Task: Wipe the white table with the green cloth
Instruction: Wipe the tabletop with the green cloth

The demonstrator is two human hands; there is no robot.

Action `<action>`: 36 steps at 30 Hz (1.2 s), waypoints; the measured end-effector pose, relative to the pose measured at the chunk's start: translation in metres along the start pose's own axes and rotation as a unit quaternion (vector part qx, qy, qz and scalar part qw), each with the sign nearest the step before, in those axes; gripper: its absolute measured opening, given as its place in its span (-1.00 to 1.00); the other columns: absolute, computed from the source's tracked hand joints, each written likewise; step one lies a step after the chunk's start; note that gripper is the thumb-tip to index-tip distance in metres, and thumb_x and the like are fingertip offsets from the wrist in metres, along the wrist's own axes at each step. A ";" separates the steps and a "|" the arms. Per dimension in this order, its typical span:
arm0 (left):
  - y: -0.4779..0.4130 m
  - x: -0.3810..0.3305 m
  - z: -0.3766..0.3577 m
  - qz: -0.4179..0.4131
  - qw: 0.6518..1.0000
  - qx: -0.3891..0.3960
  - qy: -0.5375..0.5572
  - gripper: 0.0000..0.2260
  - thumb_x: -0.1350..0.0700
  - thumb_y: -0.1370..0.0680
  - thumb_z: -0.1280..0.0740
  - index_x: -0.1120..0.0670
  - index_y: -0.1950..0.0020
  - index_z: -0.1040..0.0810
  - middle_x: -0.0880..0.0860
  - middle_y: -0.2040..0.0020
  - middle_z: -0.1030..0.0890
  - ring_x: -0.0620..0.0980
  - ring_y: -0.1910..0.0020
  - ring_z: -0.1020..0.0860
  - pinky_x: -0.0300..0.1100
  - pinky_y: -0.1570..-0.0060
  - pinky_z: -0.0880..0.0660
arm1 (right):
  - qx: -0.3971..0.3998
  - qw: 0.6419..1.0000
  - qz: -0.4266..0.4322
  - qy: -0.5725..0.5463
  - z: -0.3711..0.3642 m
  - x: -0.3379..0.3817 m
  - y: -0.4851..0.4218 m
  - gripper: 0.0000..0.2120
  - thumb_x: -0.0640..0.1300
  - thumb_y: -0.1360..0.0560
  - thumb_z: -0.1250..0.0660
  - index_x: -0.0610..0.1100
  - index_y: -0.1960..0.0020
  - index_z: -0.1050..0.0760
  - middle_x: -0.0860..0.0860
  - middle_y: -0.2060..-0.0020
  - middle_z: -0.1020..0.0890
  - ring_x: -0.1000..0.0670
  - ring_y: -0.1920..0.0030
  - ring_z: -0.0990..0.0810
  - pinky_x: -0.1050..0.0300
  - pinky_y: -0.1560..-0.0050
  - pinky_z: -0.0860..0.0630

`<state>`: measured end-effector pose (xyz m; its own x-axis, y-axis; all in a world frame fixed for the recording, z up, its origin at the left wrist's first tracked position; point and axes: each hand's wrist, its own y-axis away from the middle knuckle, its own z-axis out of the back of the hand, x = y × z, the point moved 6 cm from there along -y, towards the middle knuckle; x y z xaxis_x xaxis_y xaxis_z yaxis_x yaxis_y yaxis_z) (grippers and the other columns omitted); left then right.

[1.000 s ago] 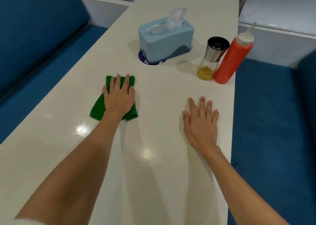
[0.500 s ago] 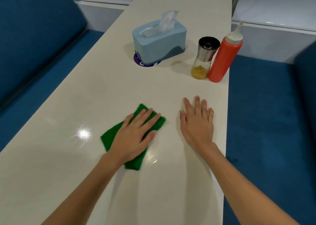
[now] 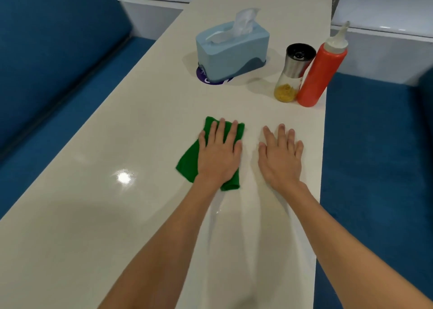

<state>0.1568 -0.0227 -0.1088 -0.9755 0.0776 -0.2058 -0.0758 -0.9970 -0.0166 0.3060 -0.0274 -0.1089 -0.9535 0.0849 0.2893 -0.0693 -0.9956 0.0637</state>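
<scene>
On the desk (image 3: 70, 215) the cloth (image 3: 187, 163) lies under the left hand (image 3: 219, 157), and the right hand (image 3: 280, 159) rests just to its right. Farther off stands the tissue box (image 3: 232, 53). To its right is the shaker (image 3: 293, 74), just beside the squeeze bottle (image 3: 321, 71) at the right edge.

Left hand (image 3: 219, 156) lies palm down, fingers (image 3: 221, 130) straight and slightly spread, pointing away from the body. Right hand (image 3: 280, 158) lies flat likewise, just beside it, apart. Left forearm (image 3: 164, 238) and right forearm (image 3: 339, 238) are bare, extended forward, converging toward the hands.

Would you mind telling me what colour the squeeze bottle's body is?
Red-orange, with a whitish nozzle cap; the squeeze bottle shows clearly in the head view.
</scene>
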 end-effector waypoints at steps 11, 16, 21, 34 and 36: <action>0.045 0.100 0.030 0.067 0.990 -0.026 0.119 -0.54 -0.05 -0.66 0.09 -0.05 -0.57 -0.05 -0.01 -0.58 -0.07 -0.01 -0.55 -0.03 0.09 -0.47 0.03 | 0.065 0.991 -0.076 -0.087 -0.018 0.134 0.033 -0.38 0.10 -0.61 0.06 -0.14 -0.56 0.15 -0.27 -0.51 0.19 -0.34 -0.48 0.30 -0.26 -0.44 0.32; 0.057 0.109 0.021 0.047 0.996 -0.024 0.066 -0.51 -0.11 -0.63 0.17 -0.10 -0.58 0.01 -0.05 -0.58 -0.04 -0.05 -0.55 -0.02 0.07 -0.46 0.05 | -0.006 1.000 -0.021 -0.010 -0.041 0.142 0.011 -0.38 0.13 -0.62 0.10 -0.14 -0.57 0.15 -0.28 -0.52 0.14 -0.36 -0.48 0.25 -0.29 -0.43 0.34; 0.056 0.106 0.018 0.037 0.998 -0.012 0.039 -0.50 -0.15 -0.64 0.20 -0.09 -0.57 -0.05 -0.06 -0.58 -0.04 -0.03 -0.56 0.04 0.08 -0.48 0.11 | -0.023 1.000 -0.012 0.015 -0.035 0.123 -0.011 -0.45 0.15 -0.62 0.11 0.06 -0.57 0.11 -0.26 -0.51 0.21 -0.27 -0.50 0.26 -0.29 -0.43 0.32; 0.056 0.104 0.016 0.031 0.999 -0.019 0.002 -0.51 -0.11 -0.63 0.14 -0.08 -0.57 -0.08 -0.06 -0.58 -0.08 0.01 -0.55 -0.01 0.12 -0.46 0.06 | 0.011 0.986 0.134 0.099 0.005 -0.003 -0.006 -0.44 0.29 -0.54 0.18 0.22 -0.52 0.01 -0.25 -0.53 0.09 -0.23 -0.53 0.13 -0.29 -0.44 0.14; 0.055 0.103 0.016 0.034 0.999 -0.017 -0.006 -0.50 -0.10 -0.62 0.14 -0.08 -0.56 -0.09 -0.05 -0.57 -0.09 0.02 -0.55 -0.03 0.13 -0.45 0.04 | 0.013 0.991 0.093 0.095 0.005 -0.004 -0.032 -0.44 0.30 -0.56 0.17 0.19 -0.53 0.02 -0.27 -0.52 0.11 -0.24 -0.52 0.17 -0.30 -0.45 0.17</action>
<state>0.0489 -0.0695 -0.1152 -0.9804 0.0099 -0.1966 -0.0027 -0.9993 -0.0366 0.3133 0.0041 -0.1075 -0.9874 -0.1114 0.1127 0.1177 -0.9917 0.0513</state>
